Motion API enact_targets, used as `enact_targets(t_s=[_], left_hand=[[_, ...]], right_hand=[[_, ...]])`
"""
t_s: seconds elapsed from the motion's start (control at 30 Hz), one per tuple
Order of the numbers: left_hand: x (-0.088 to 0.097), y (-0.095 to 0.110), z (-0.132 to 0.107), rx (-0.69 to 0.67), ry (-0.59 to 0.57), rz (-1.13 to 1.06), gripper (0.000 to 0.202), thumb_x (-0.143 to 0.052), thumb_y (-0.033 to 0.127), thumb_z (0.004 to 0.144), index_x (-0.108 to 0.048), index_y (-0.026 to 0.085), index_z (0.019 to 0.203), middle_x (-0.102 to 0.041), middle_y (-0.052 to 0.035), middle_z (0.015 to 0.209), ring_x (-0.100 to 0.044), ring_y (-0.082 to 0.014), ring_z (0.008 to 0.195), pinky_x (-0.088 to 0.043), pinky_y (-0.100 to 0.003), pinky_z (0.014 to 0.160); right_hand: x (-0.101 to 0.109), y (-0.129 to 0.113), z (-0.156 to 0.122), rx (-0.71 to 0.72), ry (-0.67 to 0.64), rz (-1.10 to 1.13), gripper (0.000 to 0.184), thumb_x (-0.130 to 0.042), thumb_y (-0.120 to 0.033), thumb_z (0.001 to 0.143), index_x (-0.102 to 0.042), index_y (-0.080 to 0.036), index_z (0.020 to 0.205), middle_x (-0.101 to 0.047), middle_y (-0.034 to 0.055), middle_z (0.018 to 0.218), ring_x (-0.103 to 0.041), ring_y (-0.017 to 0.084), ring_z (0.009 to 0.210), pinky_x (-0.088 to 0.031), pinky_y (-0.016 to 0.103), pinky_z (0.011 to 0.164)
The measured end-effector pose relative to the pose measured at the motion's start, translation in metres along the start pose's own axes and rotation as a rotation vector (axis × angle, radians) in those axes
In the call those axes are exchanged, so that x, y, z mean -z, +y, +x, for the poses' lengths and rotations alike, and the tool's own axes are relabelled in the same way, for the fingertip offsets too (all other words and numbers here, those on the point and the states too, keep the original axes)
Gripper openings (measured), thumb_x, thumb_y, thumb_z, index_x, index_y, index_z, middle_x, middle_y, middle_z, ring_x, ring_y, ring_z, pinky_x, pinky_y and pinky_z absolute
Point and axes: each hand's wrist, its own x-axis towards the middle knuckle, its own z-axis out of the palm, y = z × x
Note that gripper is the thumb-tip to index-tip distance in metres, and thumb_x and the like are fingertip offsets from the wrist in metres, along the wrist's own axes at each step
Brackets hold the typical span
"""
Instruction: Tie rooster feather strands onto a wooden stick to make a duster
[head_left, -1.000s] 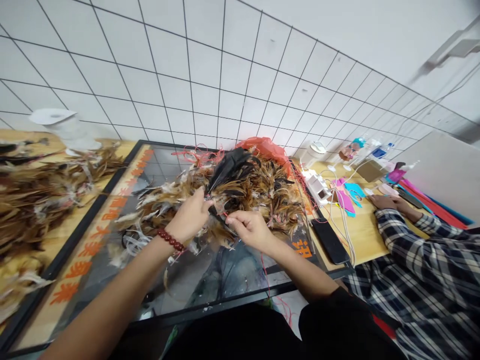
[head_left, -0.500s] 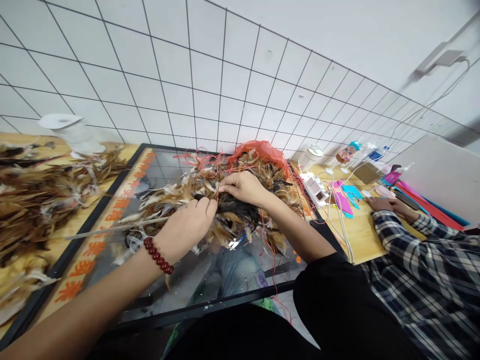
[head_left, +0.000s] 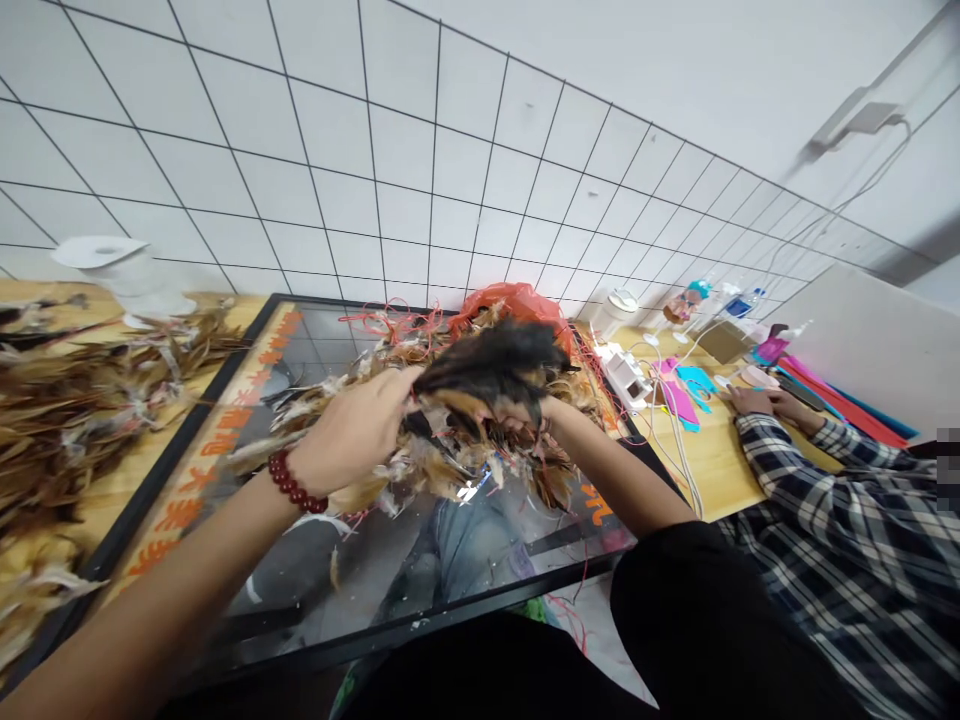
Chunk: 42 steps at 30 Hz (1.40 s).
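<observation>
My left hand (head_left: 360,425), with a dark red bead bracelet (head_left: 292,485) at the wrist, is closed round the base of a bunch of dark feathers (head_left: 495,360). The bunch fans out to the right and is blurred by motion. My right hand (head_left: 521,412) is under these feathers, its fingers mostly hidden by them. Below both hands a loose heap of brown, white and black feathers (head_left: 442,470) covers part of the glass-topped board (head_left: 315,580) with orange lettering.
Behind the heap lie a red plastic bag (head_left: 517,300) and tangled red string (head_left: 390,318). More brown feathers (head_left: 67,430) spread at the left. On the right are a white power strip (head_left: 624,375), cables, coloured sheets (head_left: 679,400) and another person's plaid sleeves (head_left: 780,480).
The dark feathers have come up off the heap and swung right. My left hand has shifted slightly left; my right hand has moved right and down, under the feathers.
</observation>
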Motion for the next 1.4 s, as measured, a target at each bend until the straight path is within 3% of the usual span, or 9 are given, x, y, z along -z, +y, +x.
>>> enact_targets(t_s=[0.17, 0.27, 0.4, 0.47, 0.6, 0.8, 0.93, 1.13, 1.4], left_hand=[[-0.007, -0.005, 0.024, 0.433, 0.147, -0.854, 0.018, -0.069, 0.029, 0.081, -0.057, 0.016, 0.082, -0.054, -0.0025, 0.074, -0.042, -0.0092, 0.055, -0.033, -0.017, 0.047], [-0.010, -0.004, 0.031, 0.521, 0.065, -1.261, 0.025, -0.074, 0.025, 0.080, -0.053, 0.013, 0.074, -0.050, -0.0013, 0.069, -0.031, -0.0031, 0.050, -0.022, -0.012, 0.041], [-0.010, -0.003, 0.034, 0.591, 0.071, -1.395, 0.017, -0.067, 0.018, 0.086, -0.056, 0.010, 0.076, -0.048, -0.0008, 0.067, -0.030, -0.0026, 0.049, -0.025, -0.010, 0.039], [-0.011, -0.003, 0.037, 0.634, 0.091, -1.430, 0.015, -0.060, 0.014, 0.091, -0.056, 0.011, 0.076, -0.048, -0.0005, 0.066, -0.030, -0.0030, 0.049, -0.026, -0.010, 0.039], [-0.017, -0.002, 0.047, 0.652, 0.106, -1.540, 0.018, -0.055, 0.011, 0.092, -0.053, 0.012, 0.075, -0.049, -0.0012, 0.067, -0.034, -0.0027, 0.048, -0.027, -0.009, 0.038], [-0.030, -0.008, 0.051, 0.583, 0.043, -1.682, 0.011, -0.060, 0.015, 0.091, -0.060, 0.011, 0.081, -0.040, 0.0020, 0.067, -0.035, -0.0022, 0.047, -0.029, -0.009, 0.038], [-0.035, -0.008, 0.045, 0.548, -0.016, -1.784, 0.010, -0.060, 0.012, 0.090, -0.060, 0.009, 0.080, -0.041, 0.0010, 0.071, -0.039, -0.0027, 0.050, -0.032, -0.010, 0.039], [-0.039, -0.003, 0.044, 0.595, -0.079, -1.900, 0.014, -0.051, 0.013, 0.095, -0.062, 0.006, 0.088, -0.042, 0.0013, 0.071, -0.039, -0.0020, 0.048, -0.030, -0.010, 0.038], [-0.057, -0.001, 0.041, 0.549, -0.027, -1.781, 0.010, -0.070, 0.015, 0.084, -0.063, 0.008, 0.086, -0.057, -0.0049, 0.081, -0.043, -0.0028, 0.050, -0.032, -0.011, 0.039]], right_hand=[[-0.021, 0.012, -0.033, -0.155, -0.330, 0.088, 0.041, -0.074, -0.055, 0.070, -0.073, -0.014, 0.074, -0.033, -0.0101, 0.039, -0.020, 0.004, 0.036, -0.013, 0.019, 0.038], [-0.031, 0.018, -0.054, -0.071, -0.241, 0.105, 0.046, -0.068, -0.060, 0.076, -0.073, -0.014, 0.074, -0.049, -0.0040, 0.046, -0.034, 0.006, 0.040, -0.024, 0.020, 0.042], [-0.010, 0.013, -0.072, 0.144, -0.269, -0.137, 0.041, -0.062, -0.054, 0.085, -0.076, -0.017, 0.092, -0.073, 0.0052, 0.083, -0.064, 0.016, 0.076, -0.047, 0.026, 0.069], [0.014, 0.007, -0.070, 0.203, -0.161, -0.326, 0.034, -0.060, -0.046, 0.089, -0.075, -0.019, 0.103, -0.074, 0.0066, 0.100, -0.065, 0.018, 0.092, -0.047, 0.029, 0.082], [0.049, 0.005, -0.045, 0.026, 0.343, -0.726, 0.025, -0.054, -0.033, 0.091, -0.075, -0.018, 0.088, -0.074, 0.0072, 0.089, -0.065, 0.019, 0.082, -0.043, 0.029, 0.074], [0.050, 0.019, -0.008, -0.175, 0.355, -1.004, 0.022, -0.063, -0.037, 0.082, -0.071, -0.018, 0.075, -0.070, 0.0072, 0.081, -0.061, 0.018, 0.075, -0.034, 0.027, 0.062], [0.064, 0.017, -0.016, -0.113, 0.322, -0.764, 0.018, -0.066, -0.030, 0.076, -0.064, -0.017, 0.065, -0.062, 0.0012, 0.066, -0.054, 0.014, 0.064, -0.034, 0.025, 0.061], [0.069, -0.017, -0.042, 0.092, 0.417, 0.007, 0.029, -0.076, -0.041, 0.068, -0.057, -0.018, 0.069, -0.053, -0.0048, 0.057, -0.043, 0.008, 0.050, -0.033, 0.022, 0.051], [-0.029, -0.067, -0.021, 0.193, 0.148, 0.452, 0.031, -0.085, -0.038, 0.060, -0.062, -0.018, 0.067, -0.065, -0.0017, 0.066, -0.055, 0.009, 0.060, -0.045, 0.023, 0.061]])
